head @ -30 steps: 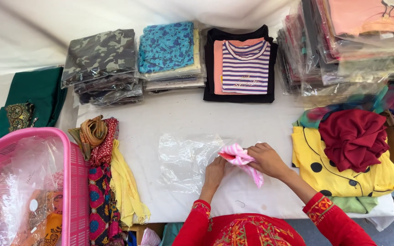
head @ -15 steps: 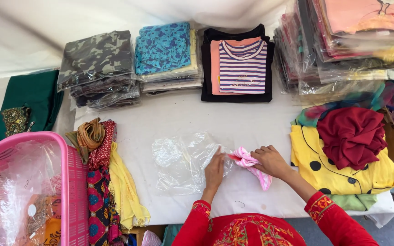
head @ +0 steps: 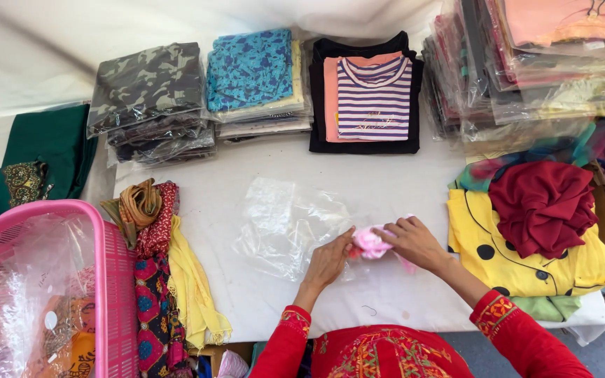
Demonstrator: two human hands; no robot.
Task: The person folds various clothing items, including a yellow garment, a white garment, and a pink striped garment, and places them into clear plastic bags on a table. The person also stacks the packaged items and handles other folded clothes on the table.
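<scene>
Here | both hands (head: 376, 252) pinch pink cloth (head: 370, 243) | clear bag (head: 288, 224) touching | yellow garment (head: 526, 262) right

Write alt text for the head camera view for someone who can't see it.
Both hands, left hand and right hand, hold a small pink cloth at the edge of a clear plastic bag on a white table, ringed by folded garment stacks and a pink basket.

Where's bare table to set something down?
Free: white strip between the striped shirt stack and the clear plastic bag; front edge below the hands. Crowded: right side with yellow dotted garment, left side with scarves and pink basket.
</scene>
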